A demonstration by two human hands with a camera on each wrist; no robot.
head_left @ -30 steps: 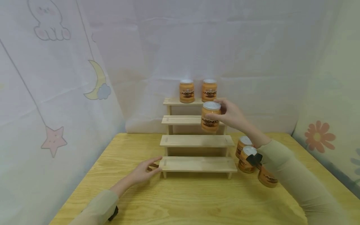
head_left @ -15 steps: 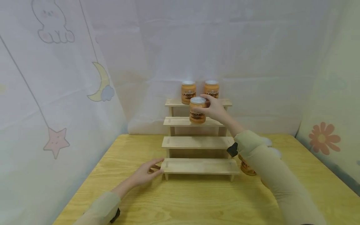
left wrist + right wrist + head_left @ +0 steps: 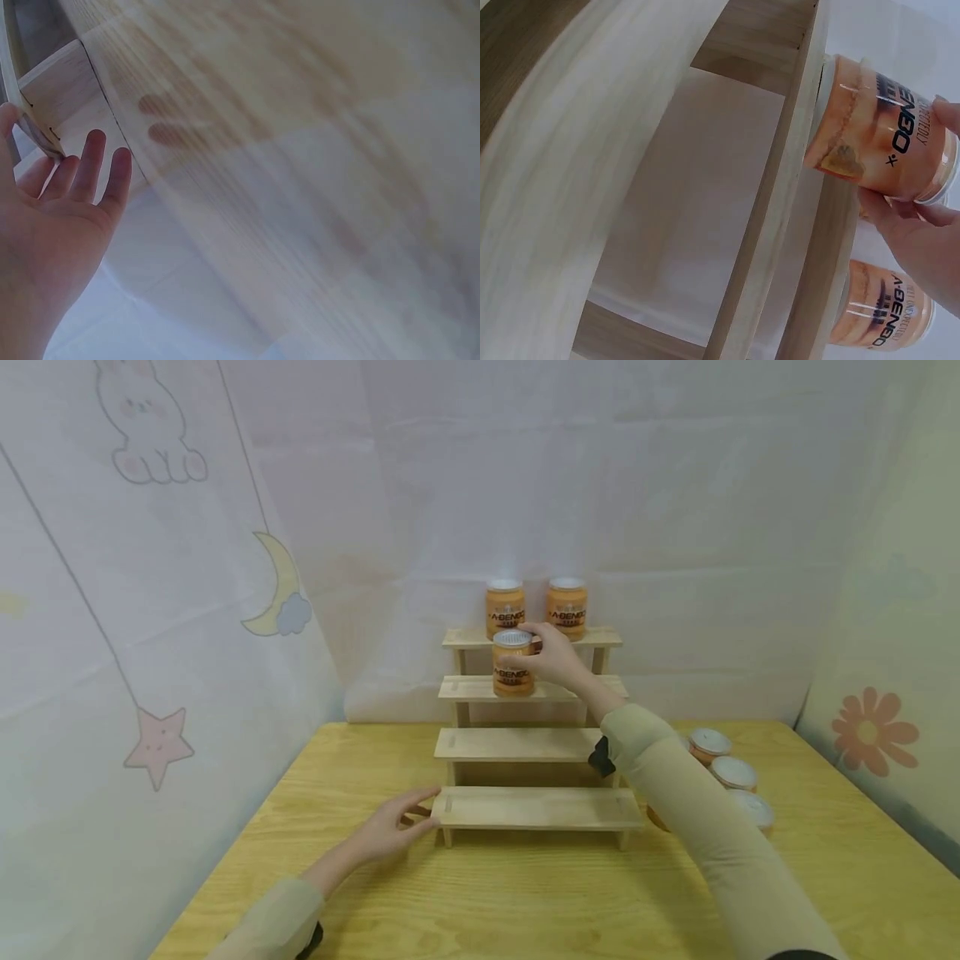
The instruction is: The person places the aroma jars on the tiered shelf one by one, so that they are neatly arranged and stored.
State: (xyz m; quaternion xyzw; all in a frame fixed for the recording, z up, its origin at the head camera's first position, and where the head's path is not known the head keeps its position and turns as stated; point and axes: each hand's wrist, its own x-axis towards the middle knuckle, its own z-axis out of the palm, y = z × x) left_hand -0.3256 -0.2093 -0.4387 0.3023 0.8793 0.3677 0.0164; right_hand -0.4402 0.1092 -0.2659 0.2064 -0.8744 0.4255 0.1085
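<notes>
A stepped wooden display shelf (image 3: 540, 810) stands on the table. My right hand (image 3: 557, 658) grips an orange can (image 3: 513, 672) with a silver perforated lid and black lettering. The can is upright, its base right at the second step from the top; in the right wrist view the can (image 3: 885, 131) overlaps that board's edge. Two like cans, one at left (image 3: 506, 610) and one at right (image 3: 567, 608), sit on the top step behind. My left hand (image 3: 386, 828) pinches the left end of the bottom step, thumb and fingers either side of the board (image 3: 30, 124).
Several more orange cans (image 3: 733, 772) stand on the wooden table (image 3: 480, 902) right of the shelf, partly hidden by my right sleeve (image 3: 705, 810). A pale cloth backdrop (image 3: 675, 510) hangs behind, with printed cloths at both sides.
My right hand has carried the can leftward, in front of the top step, then lowered it a little to the second step. My left hand has stayed at the bottom step's end.
</notes>
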